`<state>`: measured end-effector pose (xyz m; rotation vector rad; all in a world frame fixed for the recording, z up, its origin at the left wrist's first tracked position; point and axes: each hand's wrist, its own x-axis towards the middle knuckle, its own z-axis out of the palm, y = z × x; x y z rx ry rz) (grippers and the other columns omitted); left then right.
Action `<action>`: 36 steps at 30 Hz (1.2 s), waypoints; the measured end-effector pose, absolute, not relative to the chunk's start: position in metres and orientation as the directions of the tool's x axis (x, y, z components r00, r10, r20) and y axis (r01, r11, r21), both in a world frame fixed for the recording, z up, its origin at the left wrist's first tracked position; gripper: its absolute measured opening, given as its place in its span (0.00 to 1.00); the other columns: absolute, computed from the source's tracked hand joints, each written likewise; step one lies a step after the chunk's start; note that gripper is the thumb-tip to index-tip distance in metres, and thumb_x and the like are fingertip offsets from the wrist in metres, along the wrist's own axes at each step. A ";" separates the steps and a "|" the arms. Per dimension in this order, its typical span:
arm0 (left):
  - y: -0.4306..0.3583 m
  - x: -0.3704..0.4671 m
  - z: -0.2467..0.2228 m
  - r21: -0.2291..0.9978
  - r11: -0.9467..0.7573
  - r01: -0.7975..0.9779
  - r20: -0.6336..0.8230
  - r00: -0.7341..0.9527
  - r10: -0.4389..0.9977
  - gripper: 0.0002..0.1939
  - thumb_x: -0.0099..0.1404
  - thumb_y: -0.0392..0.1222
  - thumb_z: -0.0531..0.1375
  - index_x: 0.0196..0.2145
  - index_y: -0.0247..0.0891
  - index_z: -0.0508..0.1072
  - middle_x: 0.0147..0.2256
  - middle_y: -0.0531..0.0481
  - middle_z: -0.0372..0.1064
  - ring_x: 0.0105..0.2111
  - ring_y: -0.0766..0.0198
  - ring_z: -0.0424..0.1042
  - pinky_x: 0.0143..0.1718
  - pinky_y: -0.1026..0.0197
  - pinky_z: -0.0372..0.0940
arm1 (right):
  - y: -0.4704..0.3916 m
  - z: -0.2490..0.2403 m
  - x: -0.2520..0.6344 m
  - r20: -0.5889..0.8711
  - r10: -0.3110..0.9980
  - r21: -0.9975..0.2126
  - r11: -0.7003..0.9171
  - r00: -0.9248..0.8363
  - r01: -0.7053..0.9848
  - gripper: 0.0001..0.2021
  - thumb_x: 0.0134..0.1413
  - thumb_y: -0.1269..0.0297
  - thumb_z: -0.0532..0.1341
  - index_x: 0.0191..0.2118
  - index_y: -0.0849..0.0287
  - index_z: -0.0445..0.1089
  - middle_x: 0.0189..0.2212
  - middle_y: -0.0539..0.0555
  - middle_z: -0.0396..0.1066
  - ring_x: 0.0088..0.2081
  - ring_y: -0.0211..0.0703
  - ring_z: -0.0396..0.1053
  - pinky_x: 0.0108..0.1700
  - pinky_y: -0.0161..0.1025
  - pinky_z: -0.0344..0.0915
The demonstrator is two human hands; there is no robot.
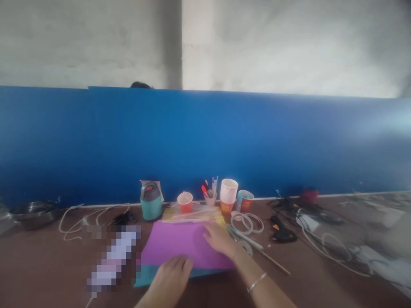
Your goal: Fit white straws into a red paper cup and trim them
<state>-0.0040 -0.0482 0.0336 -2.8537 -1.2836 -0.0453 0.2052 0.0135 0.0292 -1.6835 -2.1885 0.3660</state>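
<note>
A purple sheet of paper (173, 241) lies on the table on top of a teal sheet (146, 276), whose front and left edges stick out below it. My left hand (171, 273) rests on the front part of the purple sheet, fingers close together and lying on it, fingertips hard to make out. On the right side of the same sheet, my right hand (220, 239) is laid with its fingers stretched forward and left. A bracelet (257, 282) circles the right wrist. Behind the purple sheet is yellow material (171, 211) with pale strips across it.
Along the back stand a teal container (150, 205), an orange paper cup (185, 203), a pen holder (210, 199), stacked paper cups (228, 192) and another cup (246, 201). Rightward lie tape rolls (247, 223), a stick (274, 261), a black glue gun (282, 233) and cables. A metal pot (34, 214) is far left.
</note>
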 end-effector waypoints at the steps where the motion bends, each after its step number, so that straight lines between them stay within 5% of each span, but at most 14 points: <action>1: -0.047 -0.007 0.037 0.011 -0.662 0.750 0.048 0.661 0.749 0.17 0.61 0.25 0.48 0.43 0.36 0.67 0.43 0.42 0.70 0.42 0.54 0.70 0.42 0.52 0.66 | 0.013 0.033 0.207 0.122 0.967 -0.416 0.253 -0.223 0.873 0.19 0.53 0.67 0.53 0.50 0.65 0.67 0.52 0.63 0.65 0.54 0.53 0.60 0.57 0.46 0.50; 6: -0.037 -0.014 0.058 0.065 -0.628 0.776 0.065 0.625 0.778 0.17 0.61 0.26 0.47 0.44 0.38 0.67 0.39 0.45 0.72 0.39 0.57 0.71 0.39 0.56 0.66 | -0.001 0.062 0.211 0.079 0.954 -0.545 0.283 -0.288 0.789 0.17 0.58 0.58 0.50 0.42 0.57 0.73 0.41 0.54 0.74 0.43 0.47 0.69 0.47 0.40 0.61; 9: -0.030 -0.014 0.063 0.086 -0.582 0.809 0.054 0.579 0.813 0.16 0.62 0.28 0.47 0.43 0.39 0.67 0.37 0.46 0.73 0.37 0.57 0.72 0.37 0.56 0.66 | -0.017 0.077 0.210 0.008 0.921 -0.641 0.304 -0.390 0.705 0.19 0.49 0.53 0.59 0.44 0.56 0.73 0.42 0.53 0.74 0.41 0.47 0.69 0.43 0.38 0.63; 13: -0.028 -0.011 0.053 0.099 -0.594 0.798 0.129 0.582 0.803 0.15 0.64 0.29 0.45 0.40 0.39 0.68 0.38 0.46 0.71 0.38 0.57 0.70 0.38 0.56 0.65 | -0.034 0.072 0.202 0.009 0.910 -0.579 0.343 -0.415 0.740 0.13 0.49 0.60 0.58 0.39 0.56 0.75 0.35 0.53 0.76 0.34 0.44 0.70 0.36 0.35 0.61; 17: -0.033 -0.010 0.025 -0.032 -0.679 0.734 0.271 0.660 0.701 0.17 0.63 0.27 0.47 0.45 0.38 0.67 0.47 0.43 0.66 0.49 0.54 0.64 0.50 0.51 0.59 | -0.033 0.048 0.200 0.075 0.912 -0.561 0.374 -0.404 0.739 0.11 0.49 0.68 0.56 0.33 0.57 0.76 0.30 0.50 0.76 0.31 0.39 0.69 0.34 0.32 0.58; 21: -0.040 -0.005 0.002 -0.094 -0.732 0.674 0.206 0.733 0.648 0.16 0.62 0.26 0.49 0.44 0.37 0.68 0.45 0.43 0.67 0.48 0.53 0.64 0.49 0.50 0.60 | -0.026 0.034 0.201 0.093 0.901 -0.523 0.406 -0.424 0.749 0.13 0.53 0.65 0.53 0.26 0.61 0.74 0.23 0.49 0.73 0.25 0.36 0.65 0.28 0.31 0.54; 25: -0.040 0.004 0.000 0.023 -0.709 0.705 0.122 0.702 0.702 0.17 0.64 0.35 0.53 0.50 0.39 0.66 0.49 0.42 0.66 0.51 0.52 0.63 0.51 0.48 0.59 | -0.024 0.035 0.197 0.184 0.925 -0.434 0.381 -0.333 0.817 0.15 0.57 0.64 0.51 0.26 0.60 0.72 0.23 0.51 0.72 0.26 0.37 0.64 0.28 0.32 0.51; 28: -0.035 0.006 0.009 0.148 -0.710 0.689 0.045 0.712 0.700 0.25 0.63 0.44 0.55 0.58 0.45 0.58 0.58 0.42 0.56 0.58 0.47 0.53 0.57 0.41 0.50 | -0.024 0.043 0.195 0.264 0.922 -0.376 0.368 -0.282 0.850 0.16 0.60 0.64 0.48 0.27 0.60 0.69 0.23 0.51 0.70 0.25 0.37 0.63 0.28 0.33 0.50; 36: -0.027 0.002 0.018 0.250 -0.699 0.670 -0.029 0.727 0.687 0.22 0.66 0.43 0.49 0.58 0.52 0.56 0.59 0.49 0.54 0.61 0.47 0.46 0.57 0.35 0.45 | -0.025 0.090 0.205 0.462 0.841 -0.401 0.482 -0.282 0.779 0.16 0.62 0.63 0.45 0.28 0.59 0.65 0.23 0.50 0.67 0.26 0.38 0.63 0.29 0.33 0.53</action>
